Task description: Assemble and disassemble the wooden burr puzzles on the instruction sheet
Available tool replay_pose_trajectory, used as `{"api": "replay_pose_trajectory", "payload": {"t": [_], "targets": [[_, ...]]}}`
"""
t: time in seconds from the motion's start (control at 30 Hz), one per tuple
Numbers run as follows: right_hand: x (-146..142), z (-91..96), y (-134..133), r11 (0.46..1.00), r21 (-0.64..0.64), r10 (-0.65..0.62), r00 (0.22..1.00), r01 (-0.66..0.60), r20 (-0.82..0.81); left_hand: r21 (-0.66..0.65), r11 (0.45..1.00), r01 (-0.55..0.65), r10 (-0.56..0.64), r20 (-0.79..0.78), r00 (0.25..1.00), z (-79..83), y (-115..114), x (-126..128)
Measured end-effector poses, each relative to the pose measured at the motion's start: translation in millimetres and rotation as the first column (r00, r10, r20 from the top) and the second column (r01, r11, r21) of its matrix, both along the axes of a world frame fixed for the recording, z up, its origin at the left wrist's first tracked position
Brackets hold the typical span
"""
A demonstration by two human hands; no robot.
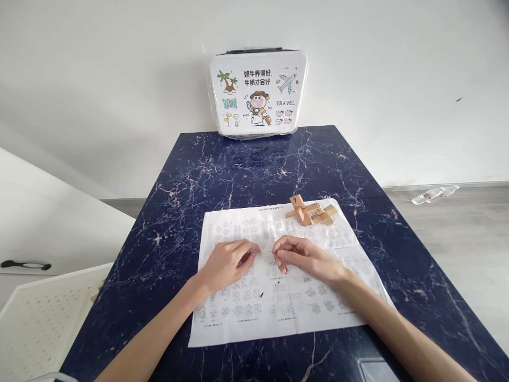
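A white printed sheet [222, 334] with rows of small line diagrams lies flat on the table, slightly creased. My left hand [230, 261] rests on its left half, fingers loosely bent and a gap showing between thumb and forefinger. Facing it across a narrow space is my right hand [300, 255], its fingers relaxed, curled and slightly apart. Neither hand visibly holds anything. Just beyond my right hand, a cluster of wooden puzzle pieces [304, 215] sits at the sheet's upper right corner. The notched pieces lean against or cross one another, and some carry handwritten numbers. No hand touches them.
The dark blue marble-patterned table [254, 170] reaches to the wall. A white cartoon-printed case [258, 95] stands at its far edge. To the left is a perforated white bin [43, 318]. A clear plastic object [435, 194] lies on the floor at right.
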State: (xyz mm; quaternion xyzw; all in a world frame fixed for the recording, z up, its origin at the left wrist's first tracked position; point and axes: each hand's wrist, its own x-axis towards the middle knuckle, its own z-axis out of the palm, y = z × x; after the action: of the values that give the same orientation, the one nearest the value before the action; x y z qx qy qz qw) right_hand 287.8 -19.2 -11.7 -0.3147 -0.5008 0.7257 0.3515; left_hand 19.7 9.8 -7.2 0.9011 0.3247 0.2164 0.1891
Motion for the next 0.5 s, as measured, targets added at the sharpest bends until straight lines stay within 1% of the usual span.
{"api": "replay_pose_trajectory", "payload": {"t": [0.2,0.5], "targets": [[-0.1,3.0,1.0,1.0,0.009,0.011,1.0,-0.011,0.001,-0.025,1.0,0.005,-0.005,0.0,1.0,-0.3,0.0,-0.8],[-0.3,3.0,1.2,1.0,0.008,0.004,1.0,-0.004,0.024,-0.008,1.0,0.003,-0.003,0.0,1.0,1.1,-0.3,-0.1]]}}
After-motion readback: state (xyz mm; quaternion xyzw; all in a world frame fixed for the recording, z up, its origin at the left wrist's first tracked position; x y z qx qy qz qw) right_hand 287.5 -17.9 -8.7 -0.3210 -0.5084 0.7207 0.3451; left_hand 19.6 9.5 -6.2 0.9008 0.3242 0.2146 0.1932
